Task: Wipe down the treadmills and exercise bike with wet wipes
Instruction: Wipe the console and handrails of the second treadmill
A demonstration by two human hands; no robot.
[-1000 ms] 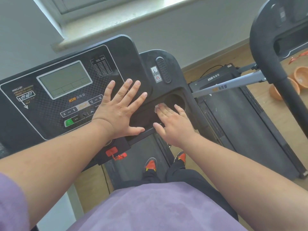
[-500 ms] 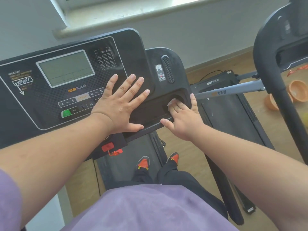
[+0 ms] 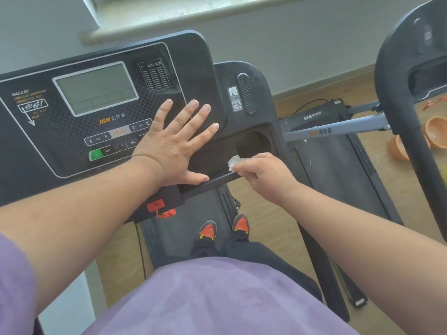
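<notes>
I stand on a black treadmill whose console (image 3: 72,131) carries a grey screen and buttons. My left hand (image 3: 177,146) lies flat on the console's right part, fingers spread. My right hand (image 3: 263,170) has its fingers curled around a crumpled white wet wipe (image 3: 234,162) and holds it against the front rim of the console tray, just below the round cup holder (image 3: 254,143). A second treadmill (image 3: 338,151) with a grey rail stands to the right.
A black curved handlebar post (image 3: 411,131) of another machine rises at the far right. Orange bowls (image 3: 435,131) lie on the wooden floor behind it. A red safety key (image 3: 157,207) hangs under the console. A grey wall and window sill are ahead.
My right hand has pulled back out of the cup holder to the tray's front rim and closed its fingers around the wipe. My left hand has stayed flat on the console.
</notes>
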